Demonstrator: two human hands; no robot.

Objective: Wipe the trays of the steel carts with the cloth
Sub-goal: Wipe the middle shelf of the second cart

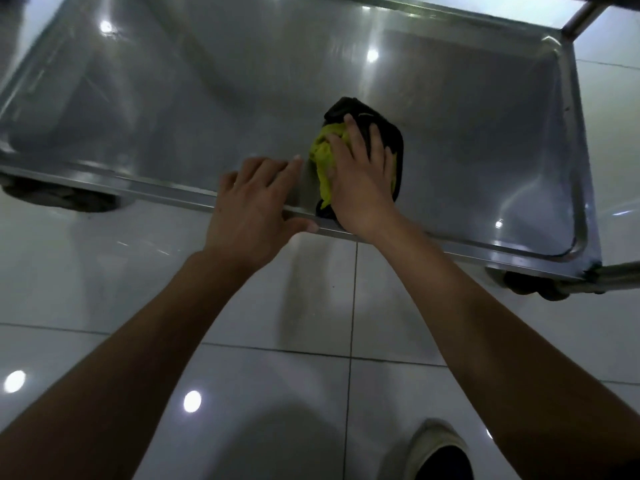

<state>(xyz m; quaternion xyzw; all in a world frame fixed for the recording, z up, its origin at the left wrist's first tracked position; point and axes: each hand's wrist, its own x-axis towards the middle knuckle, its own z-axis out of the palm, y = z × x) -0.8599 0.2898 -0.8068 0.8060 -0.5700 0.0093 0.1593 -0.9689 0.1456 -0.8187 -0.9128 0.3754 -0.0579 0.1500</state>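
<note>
A steel cart tray [467, 140] fills the upper part of the view, shiny and shallow with a raised rim. A bunched yellow and black cloth [346, 133] lies on the tray near its front rim. My right hand [360, 181] presses flat on top of the cloth with straight, spread fingers. My left hand [256, 206] holds the tray's front rim just left of the cloth, fingers laid over the inside and thumb under the rim's outer edge.
White glossy floor tiles [277, 306] lie below the cart. Dark cart wheels show at the front left [59, 195] and front right [533, 285]. A steel post [585, 15] rises at the back right corner. My shoe [440, 452] stands at the bottom.
</note>
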